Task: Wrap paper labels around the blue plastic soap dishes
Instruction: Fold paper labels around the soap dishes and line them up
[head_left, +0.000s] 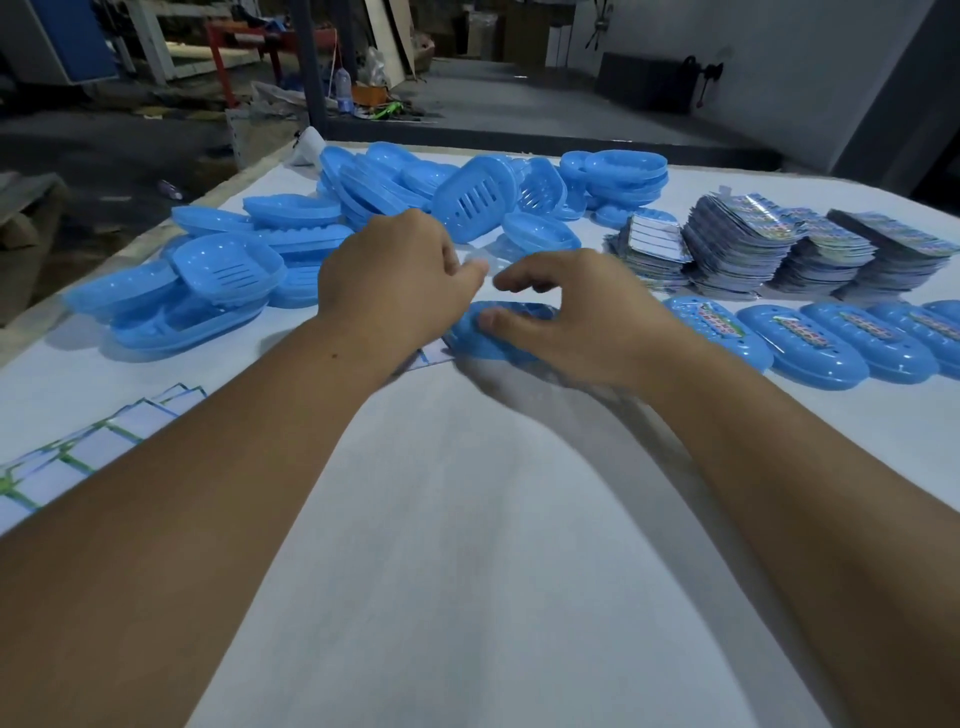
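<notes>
A blue soap dish (470, 340) lies upside down on the white table (467, 519), between my hands. A corner of a paper label (430, 358) sticks out from under its left end. My left hand (395, 280) hovers over the dish's left end with curled fingers. Its fingertips are next to a blurred, translucent scrap that I cannot identify. My right hand (582, 317) holds the dish's right end, with the thumb pressing on top and the index finger raised above it.
A loose pile of blue soap dishes (374, 202) fills the back left. Stacks of printed labels (753, 249) stand at the back right. In front of them is a row of labelled dishes (821, 343). Flat labels (78, 452) lie fanned at the left edge.
</notes>
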